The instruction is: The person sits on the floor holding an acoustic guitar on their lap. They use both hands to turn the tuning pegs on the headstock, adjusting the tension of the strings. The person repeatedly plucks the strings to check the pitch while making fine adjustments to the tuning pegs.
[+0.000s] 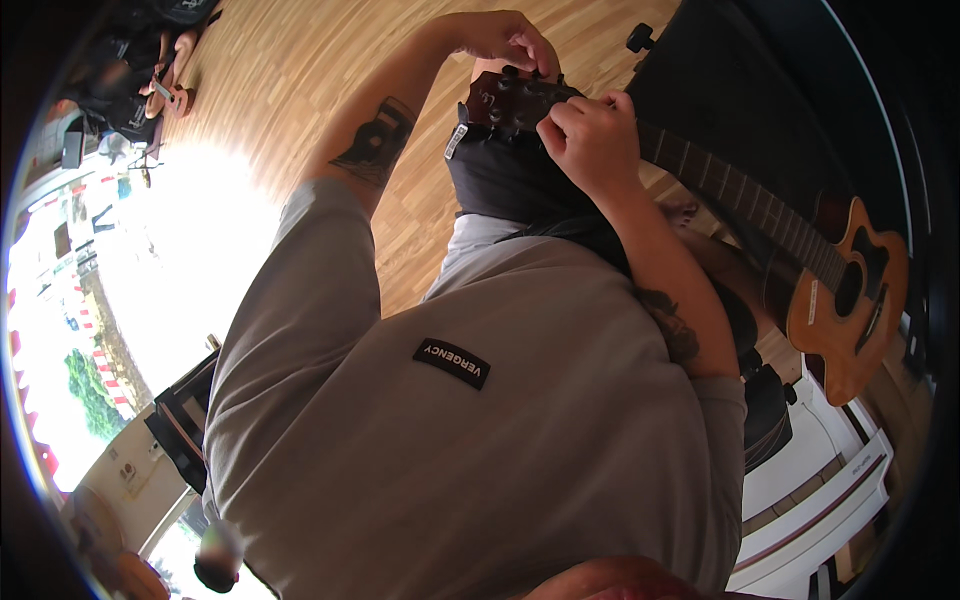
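An acoustic guitar [872, 350] with a light wooden top lies across in front of me, its body at the right and its fretted neck [740, 190] running up to the left. Its dark headstock [492, 105], set with several tuning pegs, rests above a black cloth [500, 180]. My left hand [505, 38] reaches round the headstock's far edge with its fingers curled down by the pegs; what they grip is hidden. Over the near side, where headstock and neck meet, my right hand [597, 140] is closed in a pinch. Whatever lies between those fingertips is too small to make out.
Behind the neck stands a large dark panel [740, 90]. Wooden flooring [290, 70] spreads beyond my arms. At the far left a seated person holds a small guitar-like instrument [178, 100]. White furniture [815, 500] stands at the lower right, and a black case-like object [185, 415] at the lower left.
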Demonstrator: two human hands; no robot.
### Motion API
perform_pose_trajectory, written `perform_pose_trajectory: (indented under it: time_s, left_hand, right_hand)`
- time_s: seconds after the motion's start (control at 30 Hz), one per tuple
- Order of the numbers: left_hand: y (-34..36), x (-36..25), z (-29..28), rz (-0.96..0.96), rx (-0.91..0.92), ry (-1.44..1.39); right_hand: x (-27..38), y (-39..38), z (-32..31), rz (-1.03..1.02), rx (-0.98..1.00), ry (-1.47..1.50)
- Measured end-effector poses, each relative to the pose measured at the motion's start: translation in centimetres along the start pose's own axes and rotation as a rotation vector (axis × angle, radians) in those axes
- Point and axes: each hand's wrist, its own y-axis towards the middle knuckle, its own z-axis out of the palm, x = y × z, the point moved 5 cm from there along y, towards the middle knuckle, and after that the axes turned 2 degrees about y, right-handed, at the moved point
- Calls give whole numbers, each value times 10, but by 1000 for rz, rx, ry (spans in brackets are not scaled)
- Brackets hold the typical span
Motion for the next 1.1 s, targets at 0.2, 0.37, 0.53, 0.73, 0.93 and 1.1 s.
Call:
perform_pose_trajectory:
  time_s: [0.2,0.37,0.53,0.73,0.93,1.1]
  left_hand:
    - [13,-15,8,-220,-100,268]
    - [-33,-35,3,-254,-652,425]
    - [-65,-46,35,-286,-606,230]
    - [-70,-56,57,-392,-688,81]
    - [-71,-55,78,-217,-883,240]
    - [-71,-55,93,-173,-1135,256]
  right_hand:
    - [-2,0,0,-5,-11,-1]
    - [0,0,0,1,-103,29]
    - [-1,0,-1,-5,-77,37]
    - [1,2,-2,-14,-70,22]
    - [2,3,-2,-9,-41,0]
    - [3,4,-3,-6,-42,11]
